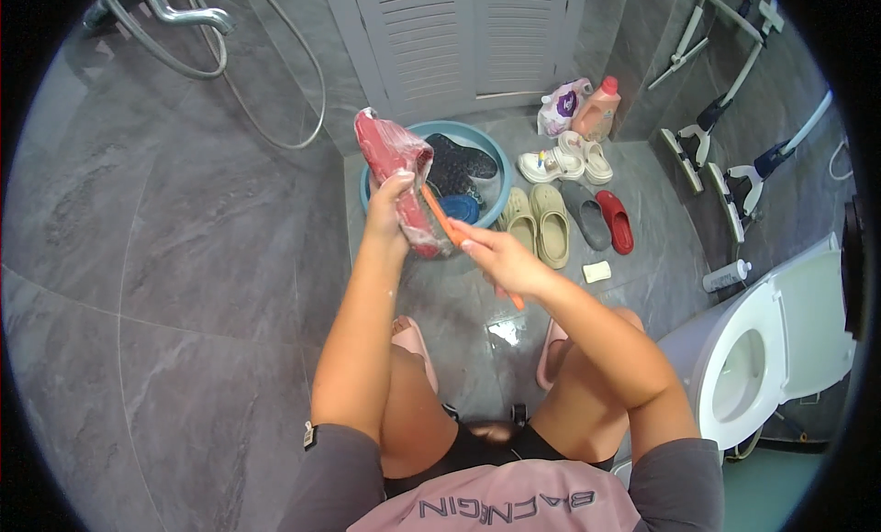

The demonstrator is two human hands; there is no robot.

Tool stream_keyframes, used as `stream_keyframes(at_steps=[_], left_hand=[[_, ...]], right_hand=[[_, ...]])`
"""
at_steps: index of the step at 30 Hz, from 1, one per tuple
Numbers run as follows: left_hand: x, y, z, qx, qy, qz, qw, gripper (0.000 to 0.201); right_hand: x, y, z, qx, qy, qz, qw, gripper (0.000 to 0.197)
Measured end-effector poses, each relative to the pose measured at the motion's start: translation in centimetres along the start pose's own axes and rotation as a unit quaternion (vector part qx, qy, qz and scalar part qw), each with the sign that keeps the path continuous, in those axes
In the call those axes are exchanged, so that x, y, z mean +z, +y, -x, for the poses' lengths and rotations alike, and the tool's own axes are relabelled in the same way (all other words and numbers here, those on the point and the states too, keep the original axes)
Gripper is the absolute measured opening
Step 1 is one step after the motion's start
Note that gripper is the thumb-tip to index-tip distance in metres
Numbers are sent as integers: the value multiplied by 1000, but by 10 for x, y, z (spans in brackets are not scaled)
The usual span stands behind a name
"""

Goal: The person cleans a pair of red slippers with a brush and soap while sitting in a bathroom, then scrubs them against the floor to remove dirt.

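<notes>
My left hand (pixel 389 206) grips a red slipper (pixel 389 145) coated in white suds and holds it tilted above the near left part of a light blue basin (pixel 503 156). In my right hand (pixel 500 260) is an orange-handled brush (pixel 437 209), its head end against the sudsy lower side of the slipper; its bristles are mostly hidden. Inside the basin lie a black speckled shoe (pixel 454 165) and a blue item (pixel 459 208), partly covered by the brush and my hand.
Right of the basin stand beige clogs (pixel 552 225), a grey slipper (pixel 585 216), a red slipper (pixel 615 222) and white clogs (pixel 551 164). A soap bar (pixel 596 271) and white bottle (pixel 727 276) lie nearer the toilet (pixel 734 376). Mops (pixel 730 202) lean at right; a shower hose (pixel 317 119) hangs at left.
</notes>
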State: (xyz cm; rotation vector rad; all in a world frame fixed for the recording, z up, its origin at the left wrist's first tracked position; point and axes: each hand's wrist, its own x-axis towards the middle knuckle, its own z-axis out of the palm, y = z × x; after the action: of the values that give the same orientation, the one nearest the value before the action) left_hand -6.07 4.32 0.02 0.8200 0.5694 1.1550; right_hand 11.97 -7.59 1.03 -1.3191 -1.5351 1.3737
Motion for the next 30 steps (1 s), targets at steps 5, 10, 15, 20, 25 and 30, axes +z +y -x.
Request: stream_keyframes(at_steps=[5,10,15,20,25,30], left_hand=[[46,-23,24,-157,-134,106,973,35],[52,-32,16,-72,-53,24,996,35],[12,13,11,-78,-82,140,984,40],[59,-36,17,-123,-63,60,989,36],[56,-23,11,2,12,2,1000,42],[68,-25,23,-3,12,-80,997,87]], right_hand=[[-22,-35,-14,38,101,-74,991,32],[-27,-27,-12,45,44,-226,972,34],[-11,-34,4,1,-21,33,999,44],[-34,-5,-47,-124,253,362,889,26],[2,-11,-14,-59,209,535,816,53],[-24,-10,-33,-109,220,533,810,30]])
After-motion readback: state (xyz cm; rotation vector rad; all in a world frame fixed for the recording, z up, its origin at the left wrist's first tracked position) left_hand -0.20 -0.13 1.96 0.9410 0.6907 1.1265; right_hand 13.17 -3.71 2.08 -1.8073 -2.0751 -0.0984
